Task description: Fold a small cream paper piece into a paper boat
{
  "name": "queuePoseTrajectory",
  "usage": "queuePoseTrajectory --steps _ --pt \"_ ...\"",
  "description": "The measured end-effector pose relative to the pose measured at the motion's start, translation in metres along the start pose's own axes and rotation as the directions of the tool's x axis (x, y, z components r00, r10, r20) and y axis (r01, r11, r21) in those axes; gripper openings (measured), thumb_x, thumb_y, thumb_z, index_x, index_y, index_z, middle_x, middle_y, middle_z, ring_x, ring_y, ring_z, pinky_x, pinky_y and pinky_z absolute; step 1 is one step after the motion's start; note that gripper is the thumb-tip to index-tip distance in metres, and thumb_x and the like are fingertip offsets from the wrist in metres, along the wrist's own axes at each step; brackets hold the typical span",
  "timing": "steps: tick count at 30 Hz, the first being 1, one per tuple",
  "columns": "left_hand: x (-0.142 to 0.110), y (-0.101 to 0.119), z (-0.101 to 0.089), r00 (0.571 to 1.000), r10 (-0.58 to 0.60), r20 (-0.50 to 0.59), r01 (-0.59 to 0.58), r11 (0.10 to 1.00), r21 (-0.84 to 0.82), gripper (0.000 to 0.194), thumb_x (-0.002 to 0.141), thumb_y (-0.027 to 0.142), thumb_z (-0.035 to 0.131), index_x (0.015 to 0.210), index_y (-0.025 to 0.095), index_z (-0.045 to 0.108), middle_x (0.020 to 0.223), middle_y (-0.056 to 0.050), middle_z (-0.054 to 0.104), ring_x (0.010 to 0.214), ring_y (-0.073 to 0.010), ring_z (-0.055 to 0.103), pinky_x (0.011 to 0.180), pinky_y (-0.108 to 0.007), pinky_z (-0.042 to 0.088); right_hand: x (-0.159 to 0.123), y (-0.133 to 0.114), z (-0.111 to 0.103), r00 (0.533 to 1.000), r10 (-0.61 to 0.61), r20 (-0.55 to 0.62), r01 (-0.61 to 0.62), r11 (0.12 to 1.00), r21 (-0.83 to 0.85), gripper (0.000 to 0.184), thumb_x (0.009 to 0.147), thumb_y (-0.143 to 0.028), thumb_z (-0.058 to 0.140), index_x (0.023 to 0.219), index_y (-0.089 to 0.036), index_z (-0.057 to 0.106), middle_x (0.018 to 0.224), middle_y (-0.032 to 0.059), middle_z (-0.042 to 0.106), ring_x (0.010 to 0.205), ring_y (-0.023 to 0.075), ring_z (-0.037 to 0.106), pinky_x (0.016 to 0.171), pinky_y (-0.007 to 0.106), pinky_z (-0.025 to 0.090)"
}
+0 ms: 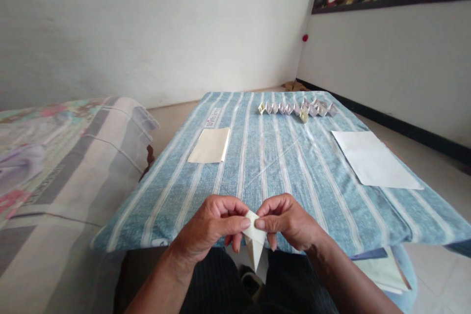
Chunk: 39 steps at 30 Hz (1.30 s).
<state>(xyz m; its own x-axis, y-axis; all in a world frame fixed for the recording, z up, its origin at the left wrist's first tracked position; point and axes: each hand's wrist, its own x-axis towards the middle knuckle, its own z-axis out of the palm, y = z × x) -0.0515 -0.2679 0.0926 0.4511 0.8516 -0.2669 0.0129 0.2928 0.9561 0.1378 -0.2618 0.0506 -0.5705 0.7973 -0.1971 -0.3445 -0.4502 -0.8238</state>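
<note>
A small piece of folded cream paper [255,247] hangs between my two hands at the table's near edge, its pointed end down. Pinching its upper left side is my left hand [215,225], thumb in front and fingers behind. My right hand [285,221] grips the upper right side the same way, thumb pressed on the front. The fingertips behind the paper are partly hidden. Across the far part of the table stand several folded paper pieces [289,108] in a row, with a yellowish folded piece [303,116] just in front of them.
A blue striped cloth [206,181] covers the table. On it lie a cream paper stack [209,145] at left and a white sheet [371,159] at right. A bed [91,157] stands to the left. More papers rest on a stool [408,270] at lower right.
</note>
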Motion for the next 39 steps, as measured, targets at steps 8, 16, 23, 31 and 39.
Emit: queuePoseTrajectory --steps 8,16,23,31,39 --pt "-0.001 0.001 0.0 0.999 -0.011 -0.038 0.012 0.999 0.034 0.024 0.068 0.035 0.076 0.07 0.012 0.071 0.045 -0.001 0.063 0.037 -0.0084 0.052 0.038 -0.018 0.03 0.001 -0.001 0.003 1.0 -0.012 -0.017 0.011 1.0 -0.022 0.029 0.058 -0.032 0.09 0.063 -0.011 0.071 0.051 0.0006 0.065 0.035 0.005 0.054 0.033 0.011 0.042" --pt "-0.002 0.007 0.007 0.994 0.017 -0.107 -0.002 0.99 0.14 0.024 0.072 0.037 0.071 0.065 0.013 0.069 0.039 0.0 0.058 0.035 -0.0075 0.048 0.04 -0.018 0.03 0.001 -0.003 0.004 0.998 -0.027 -0.053 0.024 0.998 -0.057 0.03 0.057 -0.033 0.09 0.061 -0.011 0.07 0.049 -0.0006 0.063 0.035 0.0045 0.052 0.034 0.012 0.04" --pt "-0.001 0.008 0.011 0.988 0.05 -0.149 -0.015 0.973 0.232 0.022 0.074 0.034 0.069 0.065 0.015 0.068 0.038 0.002 0.057 0.035 -0.0076 0.046 0.039 -0.019 0.027 0.0 -0.005 0.004 0.997 -0.044 -0.058 0.039 0.995 -0.093 0.03 0.056 -0.032 0.09 0.061 -0.012 0.07 0.052 -0.0013 0.063 0.037 0.0044 0.051 0.036 0.014 0.04" --pt "-0.002 0.008 0.012 0.984 0.104 -0.148 -0.058 0.957 0.283 0.019 0.076 0.03 0.067 0.065 0.015 0.068 0.039 0.002 0.058 0.036 -0.007 0.045 0.04 -0.018 0.027 -0.001 -0.004 0.003 0.996 -0.068 -0.061 0.062 0.994 -0.092 0.029 0.057 -0.033 0.09 0.061 -0.012 0.07 0.05 -0.0019 0.062 0.038 0.004 0.05 0.036 0.014 0.041" --pt "-0.002 0.01 0.014 0.981 0.123 -0.151 -0.073 0.951 0.299 0.018 0.076 0.028 0.066 0.064 0.015 0.068 0.04 0.003 0.057 0.036 -0.0071 0.047 0.04 -0.018 0.028 -0.001 -0.006 0.004 0.995 -0.067 -0.08 0.059 0.993 -0.1 0.03 0.055 -0.032 0.091 0.06 -0.012 0.07 0.05 -0.0018 0.062 0.038 0.0036 0.049 0.037 0.014 0.041"
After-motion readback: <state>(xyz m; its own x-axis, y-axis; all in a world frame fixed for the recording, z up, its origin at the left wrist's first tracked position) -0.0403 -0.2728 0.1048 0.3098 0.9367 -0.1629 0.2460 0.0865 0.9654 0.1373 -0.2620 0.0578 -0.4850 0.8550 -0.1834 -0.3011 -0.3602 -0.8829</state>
